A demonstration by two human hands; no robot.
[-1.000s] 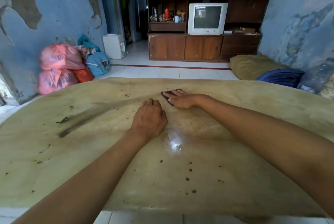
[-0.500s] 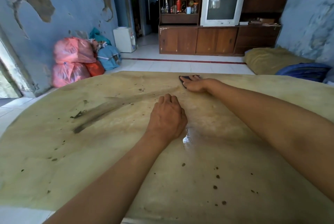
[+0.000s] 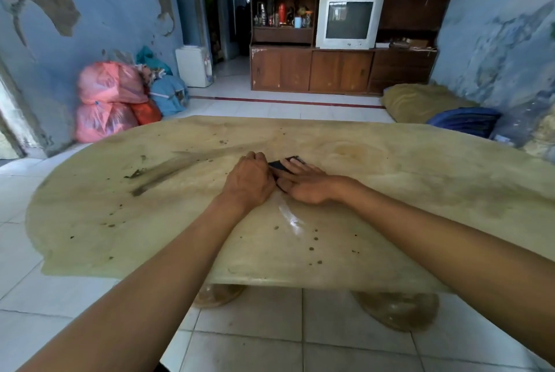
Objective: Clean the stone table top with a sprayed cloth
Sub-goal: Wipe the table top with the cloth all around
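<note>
Across the middle of the stone table top (image 3: 390, 191), both hands are seen side by side, touching, where half a second ago they were well apart. The right hand (image 3: 309, 184) is laid flat, fingers straight, pressing the dark cloth (image 3: 277, 165) onto the stone; only small corners of the cloth are shown, between the two hands and beyond the right fingertips. Since the earlier frame the cloth has been drawn back from the far part of the slab toward the centre, and the right hand with it. The left hand (image 3: 250, 179) is rested knuckles-up on the stone with its fingers curled under; whether an edge of the cloth is pinched by it cannot be told, as the fingertips are hidden.

A dark smeared streak (image 3: 168, 172) is seen running diagonally to the left of the hands, with dark specks scattered over the slab on the left and near side. A wet glint (image 3: 289, 217) is caught just nearer than the hands. More of the near edge of the table and its rounded stone feet (image 3: 396, 310) on the white tiled floor (image 3: 270, 341) are now taken in than before, the viewpoint having been pulled back.

Behind, pink sacks (image 3: 105, 101) are piled against the peeling blue wall (image 3: 90, 26), and a television (image 3: 348, 21) is set in a wooden cabinet (image 3: 330, 71).
</note>
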